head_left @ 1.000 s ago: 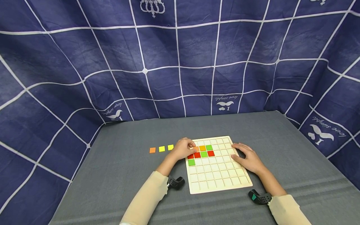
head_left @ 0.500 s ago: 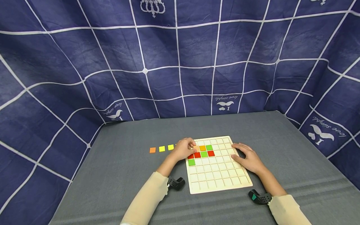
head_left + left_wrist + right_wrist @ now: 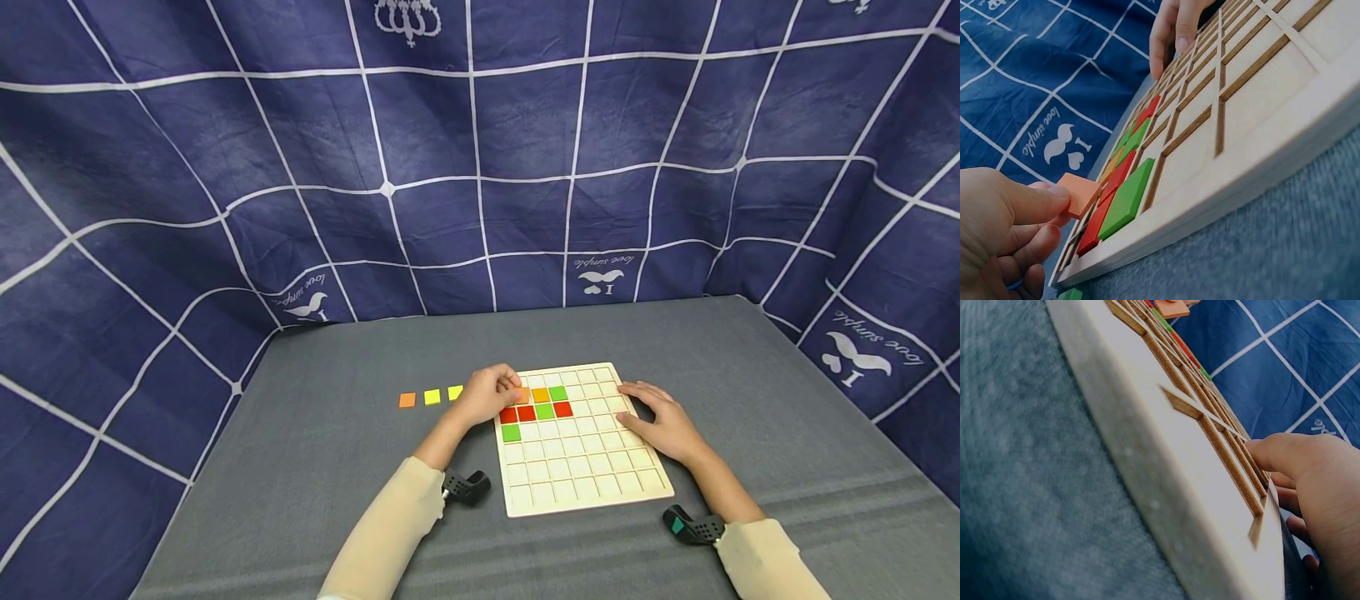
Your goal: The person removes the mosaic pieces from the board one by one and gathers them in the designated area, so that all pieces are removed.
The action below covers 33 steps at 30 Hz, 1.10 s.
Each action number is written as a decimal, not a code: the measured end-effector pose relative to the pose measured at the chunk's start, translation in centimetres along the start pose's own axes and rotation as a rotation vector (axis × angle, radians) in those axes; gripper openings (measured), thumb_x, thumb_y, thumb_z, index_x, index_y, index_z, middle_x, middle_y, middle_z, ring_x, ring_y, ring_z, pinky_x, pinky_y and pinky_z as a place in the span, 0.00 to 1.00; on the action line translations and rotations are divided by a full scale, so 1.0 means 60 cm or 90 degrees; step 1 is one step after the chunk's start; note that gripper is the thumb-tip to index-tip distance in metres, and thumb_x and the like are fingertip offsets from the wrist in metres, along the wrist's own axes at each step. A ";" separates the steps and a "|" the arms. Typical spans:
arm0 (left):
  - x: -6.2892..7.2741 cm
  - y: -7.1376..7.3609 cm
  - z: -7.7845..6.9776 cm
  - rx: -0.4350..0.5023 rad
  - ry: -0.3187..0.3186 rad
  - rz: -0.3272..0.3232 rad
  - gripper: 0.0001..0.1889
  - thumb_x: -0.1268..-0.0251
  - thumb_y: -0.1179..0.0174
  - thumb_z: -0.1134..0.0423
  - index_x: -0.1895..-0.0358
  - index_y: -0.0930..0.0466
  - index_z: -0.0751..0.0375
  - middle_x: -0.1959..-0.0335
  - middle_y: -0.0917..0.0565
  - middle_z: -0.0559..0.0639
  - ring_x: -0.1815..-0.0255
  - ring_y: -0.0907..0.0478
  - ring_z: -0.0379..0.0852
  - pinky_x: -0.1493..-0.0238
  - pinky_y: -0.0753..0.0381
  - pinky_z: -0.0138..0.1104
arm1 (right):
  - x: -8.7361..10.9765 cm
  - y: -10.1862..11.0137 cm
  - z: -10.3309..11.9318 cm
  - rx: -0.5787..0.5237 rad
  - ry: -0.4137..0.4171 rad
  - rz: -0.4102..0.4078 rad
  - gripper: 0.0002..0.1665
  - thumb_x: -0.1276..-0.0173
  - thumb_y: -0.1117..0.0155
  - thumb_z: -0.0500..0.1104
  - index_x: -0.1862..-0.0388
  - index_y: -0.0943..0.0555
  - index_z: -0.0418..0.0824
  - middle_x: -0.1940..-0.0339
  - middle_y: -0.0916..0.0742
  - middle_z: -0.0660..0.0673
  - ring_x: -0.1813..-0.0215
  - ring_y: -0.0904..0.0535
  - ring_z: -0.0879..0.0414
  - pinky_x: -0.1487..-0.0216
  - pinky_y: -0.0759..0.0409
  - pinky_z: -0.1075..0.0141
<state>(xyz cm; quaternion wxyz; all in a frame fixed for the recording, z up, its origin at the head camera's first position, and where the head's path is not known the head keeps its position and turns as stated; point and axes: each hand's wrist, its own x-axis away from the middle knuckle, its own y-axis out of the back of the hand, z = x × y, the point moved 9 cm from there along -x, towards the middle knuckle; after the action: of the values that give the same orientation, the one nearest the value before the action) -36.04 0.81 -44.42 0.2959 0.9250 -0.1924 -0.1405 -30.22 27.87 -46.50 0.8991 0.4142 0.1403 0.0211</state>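
Observation:
My left hand point(image 3: 486, 397) is over the upper left of a wooden grid board point(image 3: 588, 467). Its thumb and finger pinch a square orange tile point(image 3: 1081, 195), tilted in the left wrist view, close to the tiles on the board. Below it a row runs from a red tile point(image 3: 527, 412) to a green tile point(image 3: 544, 411) and another red one. A yellow-orange tile point(image 3: 541, 395) and a green one sit to its right. A lone green tile point(image 3: 511, 432) lies at the left edge. My right hand point(image 3: 660, 418) rests on the board's right side, its fingers loosely extended.
Left of the board, an orange tile point(image 3: 407, 400) and yellow tiles point(image 3: 432, 397) lie in a row on the grey table point(image 3: 330, 467). A green piece point(image 3: 1071, 294) shows beside the board in the left wrist view. A blue curtain point(image 3: 525, 217) stands behind.
The left hand has shifted slightly, and the orange tile's tilt has changed, looking paler half a second ago. More of the leftmost red tile shows. The right hand and board stay still.

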 end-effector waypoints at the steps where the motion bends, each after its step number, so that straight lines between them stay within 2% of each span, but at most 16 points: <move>1: 0.001 0.002 0.000 -0.001 -0.003 -0.002 0.03 0.35 0.37 0.67 0.61 0.21 0.60 0.69 0.20 0.47 0.70 0.25 0.40 0.67 0.25 0.32 | 0.000 0.000 0.000 0.001 0.001 -0.001 0.31 0.32 0.34 0.51 0.35 0.25 0.37 0.33 0.28 0.31 0.29 0.40 0.34 0.36 0.43 0.36; 8: 0.012 0.020 0.002 0.004 -0.018 -0.011 0.04 0.35 0.37 0.68 0.60 0.21 0.61 0.67 0.19 0.49 0.66 0.24 0.42 0.62 0.24 0.34 | 0.000 0.001 0.003 0.002 0.001 -0.005 0.32 0.33 0.34 0.51 0.35 0.25 0.36 0.33 0.28 0.30 0.29 0.40 0.34 0.35 0.43 0.37; 18: 0.030 0.035 0.016 0.020 -0.012 -0.017 0.03 0.35 0.37 0.69 0.61 0.21 0.62 0.68 0.20 0.49 0.69 0.25 0.41 0.66 0.24 0.34 | 0.002 0.000 0.005 0.005 -0.002 0.003 0.32 0.32 0.34 0.51 0.34 0.26 0.37 0.33 0.28 0.30 0.29 0.40 0.34 0.36 0.43 0.36; 33: 0.044 0.057 0.028 0.000 -0.005 -0.033 0.04 0.35 0.36 0.68 0.61 0.21 0.60 0.69 0.20 0.47 0.70 0.25 0.42 0.66 0.25 0.35 | 0.002 0.003 0.008 -0.002 -0.004 0.007 0.32 0.32 0.34 0.52 0.34 0.26 0.37 0.32 0.29 0.30 0.29 0.41 0.34 0.36 0.44 0.35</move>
<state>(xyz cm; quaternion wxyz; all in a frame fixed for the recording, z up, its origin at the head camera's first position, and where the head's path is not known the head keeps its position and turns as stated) -35.27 -3.73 -44.07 0.2914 0.9291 -0.1698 -0.1518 -29.98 27.63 -46.08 0.8999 0.4138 0.1351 0.0250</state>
